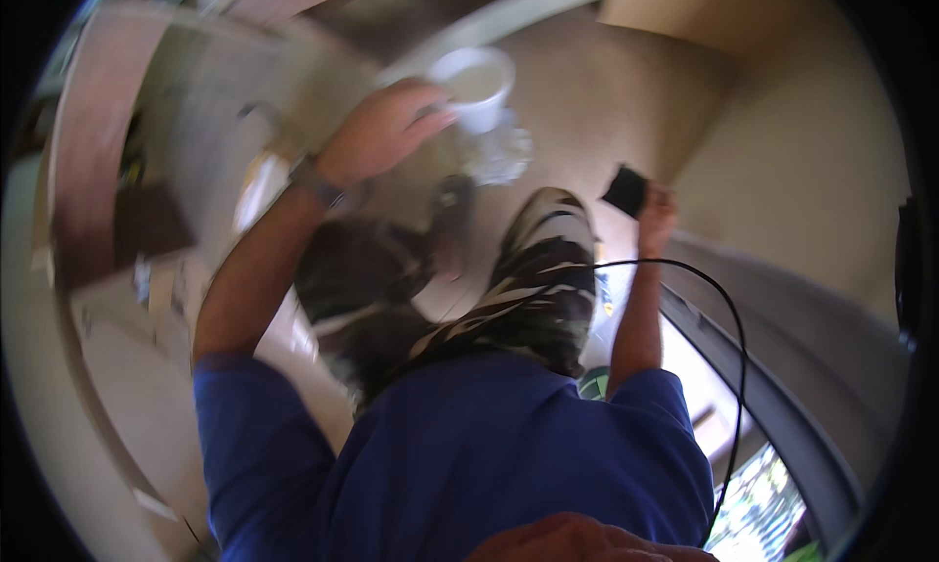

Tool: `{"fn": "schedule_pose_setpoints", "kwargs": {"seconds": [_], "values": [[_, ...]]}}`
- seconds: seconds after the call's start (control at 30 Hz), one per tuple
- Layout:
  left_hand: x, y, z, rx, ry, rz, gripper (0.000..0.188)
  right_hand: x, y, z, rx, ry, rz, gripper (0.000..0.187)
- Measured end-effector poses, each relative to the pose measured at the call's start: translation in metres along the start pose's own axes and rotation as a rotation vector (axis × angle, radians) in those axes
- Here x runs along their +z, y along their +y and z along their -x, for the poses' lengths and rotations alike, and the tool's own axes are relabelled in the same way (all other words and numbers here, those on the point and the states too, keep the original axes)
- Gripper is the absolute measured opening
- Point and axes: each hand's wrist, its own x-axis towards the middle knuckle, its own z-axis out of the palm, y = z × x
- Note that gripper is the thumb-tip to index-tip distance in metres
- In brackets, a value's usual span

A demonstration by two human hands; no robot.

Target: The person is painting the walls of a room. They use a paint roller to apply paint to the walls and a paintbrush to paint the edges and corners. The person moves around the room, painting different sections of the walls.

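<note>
My left hand (391,127), with a dark band at the wrist, has its fingers closed at the side of a round white plastic tub (477,78). The tub's open top shows, but motion blur hides what is inside. Just below the tub is a clear, shiny, crumpled-looking thing (504,153); whether it touches the tub I cannot tell. Out to the right, my right hand (658,218) grips a flat, black, square-edged pad (626,190) by its near edge. The pad stands apart from the pale wall beyond it.
Pale wall surfaces (802,161) rise at the right. A thin black cable (719,293) loops past my right arm. A dark frame edge (773,396) borders a bright opening at the lower right. A pinkish board (108,132) stands at the left.
</note>
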Motion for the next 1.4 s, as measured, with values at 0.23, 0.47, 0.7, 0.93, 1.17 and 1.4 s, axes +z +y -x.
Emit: {"fn": "schedule_pose_setpoints", "kwargs": {"seconds": [0.23, 0.47, 0.7, 0.93, 1.17, 1.4], "values": [[-0.065, 0.041, 0.128, -0.265, 0.415, -0.181, 0.020, 0.141, -0.047, -0.045, 0.349, 0.241, 0.420, 0.024], [-0.060, 0.025, 0.226, -0.725, 0.644, 0.016, 0.022, 0.180, -0.003, -0.034, 0.656, 0.132, -0.031, 0.024], [-0.055, -0.040, 0.283, -1.036, 0.409, -0.098, 0.032, 0.182, 0.007, -0.025, 0.789, 0.115, -0.048, 0.021], [-0.065, -0.095, 0.287, -1.177, -0.014, -0.271, 0.044, 0.171, 0.005, -0.022, 0.797, 0.134, -0.018, 0.023], [-0.071, -0.115, 0.274, -1.217, -0.215, -0.456, 0.052, 0.172, -0.002, -0.020, 0.805, 0.111, 0.045, 0.020], [-0.078, -0.125, 0.258, -1.280, -0.298, -0.417, 0.047, 0.158, 0.000, -0.021, 0.799, 0.095, 0.069, 0.020]]}}
